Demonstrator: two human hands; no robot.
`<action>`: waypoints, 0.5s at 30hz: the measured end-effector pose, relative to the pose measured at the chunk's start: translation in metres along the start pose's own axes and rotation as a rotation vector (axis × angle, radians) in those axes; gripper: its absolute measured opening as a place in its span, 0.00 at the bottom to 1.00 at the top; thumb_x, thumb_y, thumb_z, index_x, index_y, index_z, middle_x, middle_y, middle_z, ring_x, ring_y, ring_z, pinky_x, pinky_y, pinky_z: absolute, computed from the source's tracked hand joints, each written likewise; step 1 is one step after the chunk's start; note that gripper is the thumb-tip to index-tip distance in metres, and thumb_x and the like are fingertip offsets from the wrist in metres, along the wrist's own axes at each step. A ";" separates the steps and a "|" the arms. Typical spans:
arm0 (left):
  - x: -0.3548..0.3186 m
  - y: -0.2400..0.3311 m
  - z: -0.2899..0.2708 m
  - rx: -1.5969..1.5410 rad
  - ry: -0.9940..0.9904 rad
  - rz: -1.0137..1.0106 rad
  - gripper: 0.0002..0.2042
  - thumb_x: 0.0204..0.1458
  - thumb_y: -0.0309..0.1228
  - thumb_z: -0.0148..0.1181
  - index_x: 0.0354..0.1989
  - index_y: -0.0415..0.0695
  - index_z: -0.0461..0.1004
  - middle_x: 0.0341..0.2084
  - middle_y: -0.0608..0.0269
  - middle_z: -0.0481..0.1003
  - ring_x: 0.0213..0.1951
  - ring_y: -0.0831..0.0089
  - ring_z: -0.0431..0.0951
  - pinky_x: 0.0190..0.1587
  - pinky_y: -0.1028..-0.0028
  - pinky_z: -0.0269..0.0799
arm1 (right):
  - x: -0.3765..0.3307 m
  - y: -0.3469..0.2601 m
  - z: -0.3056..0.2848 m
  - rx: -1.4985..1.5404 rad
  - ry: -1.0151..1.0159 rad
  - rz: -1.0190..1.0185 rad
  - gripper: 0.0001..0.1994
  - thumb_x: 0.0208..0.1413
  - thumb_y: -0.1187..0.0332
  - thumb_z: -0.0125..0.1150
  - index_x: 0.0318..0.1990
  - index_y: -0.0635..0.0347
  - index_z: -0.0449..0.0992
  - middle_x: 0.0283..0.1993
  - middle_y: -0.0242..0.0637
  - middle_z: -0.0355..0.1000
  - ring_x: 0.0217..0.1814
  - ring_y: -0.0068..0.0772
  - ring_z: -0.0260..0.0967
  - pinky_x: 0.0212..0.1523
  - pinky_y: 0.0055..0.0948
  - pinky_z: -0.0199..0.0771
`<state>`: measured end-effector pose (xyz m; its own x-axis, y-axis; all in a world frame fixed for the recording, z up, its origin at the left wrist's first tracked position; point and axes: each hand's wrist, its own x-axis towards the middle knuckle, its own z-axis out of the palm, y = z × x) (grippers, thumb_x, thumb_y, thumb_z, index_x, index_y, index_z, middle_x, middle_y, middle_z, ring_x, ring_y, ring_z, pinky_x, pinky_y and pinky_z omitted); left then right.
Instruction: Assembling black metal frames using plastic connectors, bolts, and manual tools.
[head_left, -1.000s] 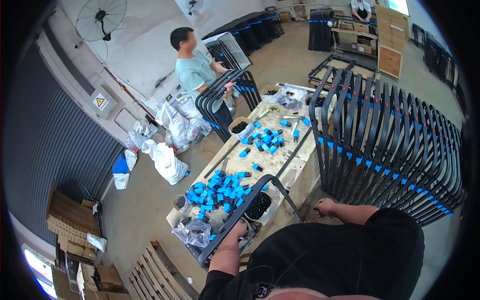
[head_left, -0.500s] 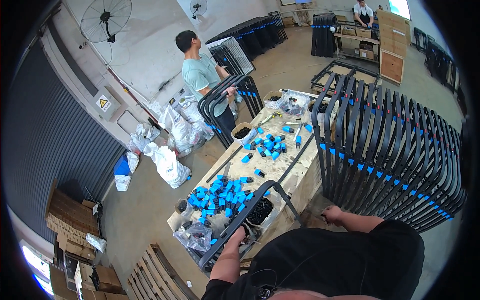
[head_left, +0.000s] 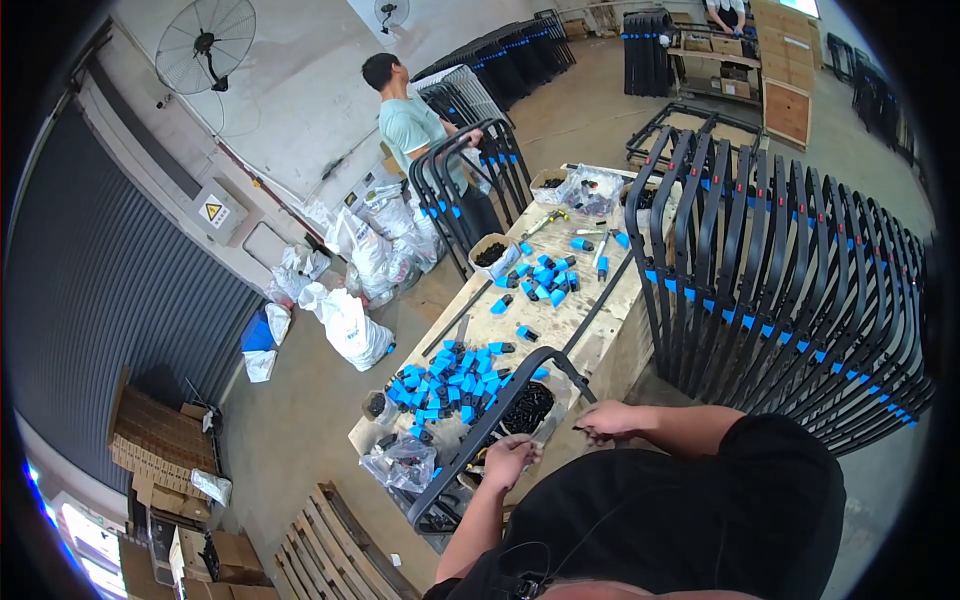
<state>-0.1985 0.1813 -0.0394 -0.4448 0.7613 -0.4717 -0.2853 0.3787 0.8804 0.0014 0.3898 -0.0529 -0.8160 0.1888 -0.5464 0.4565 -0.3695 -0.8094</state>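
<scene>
A black bent-tube frame (head_left: 478,440) lies slantwise over the near end of the wooden table (head_left: 592,335). My left hand (head_left: 510,460) is beside its near side, fingers drawn together; what they may hold is too small to tell. My right hand (head_left: 606,421) is closed near the frame's right-hand leg, with a small dark piece at its fingertips that I cannot name. Under the frame, a box of small black parts (head_left: 528,408) stands close to my hands. Blue-and-black plastic end caps (head_left: 450,382) are heaped just beyond the frame.
Many black frames (head_left: 775,240) stand in a row at right. A co-worker (head_left: 408,125) grips several frames at the table's far left. More caps (head_left: 545,280), a hammer (head_left: 548,220) and a parts box (head_left: 490,255) lie farther up the table. A wooden pallet (head_left: 335,550) lies at lower left.
My left hand has come up from beneath the frame's near side and moved right. My right hand has moved left toward the frame. The co-worker's frames have shifted slightly right.
</scene>
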 end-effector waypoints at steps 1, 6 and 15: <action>-0.005 0.011 0.015 0.096 -0.033 0.038 0.11 0.63 0.23 0.55 0.49 0.29 0.74 0.38 0.52 0.81 0.37 0.66 0.83 0.41 0.72 0.80 | 0.015 0.001 0.007 0.003 -0.004 0.001 0.09 0.63 0.62 0.61 0.39 0.58 0.77 0.30 0.34 0.74 0.27 0.30 0.71 0.26 0.32 0.71; -0.027 0.062 0.076 0.620 -0.081 0.376 0.11 0.60 0.26 0.59 0.48 0.35 0.78 0.38 0.53 0.82 0.37 0.70 0.84 0.43 0.71 0.79 | 0.057 -0.011 0.037 0.514 -0.176 0.182 0.11 0.67 0.64 0.49 0.35 0.55 0.76 0.29 0.34 0.74 0.24 0.31 0.67 0.25 0.32 0.65; -0.035 0.021 0.060 0.562 0.092 0.415 0.12 0.60 0.30 0.64 0.48 0.35 0.78 0.34 0.64 0.81 0.35 0.80 0.79 0.41 0.76 0.75 | 0.042 0.003 0.001 0.429 -0.301 0.123 0.10 0.68 0.62 0.49 0.40 0.54 0.76 0.28 0.32 0.70 0.26 0.28 0.63 0.26 0.28 0.61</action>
<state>-0.1375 0.1941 -0.0018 -0.4991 0.8636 -0.0722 0.3940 0.3003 0.8687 -0.0319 0.3957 -0.0784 -0.8602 -0.1254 -0.4943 0.4206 -0.7226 -0.5486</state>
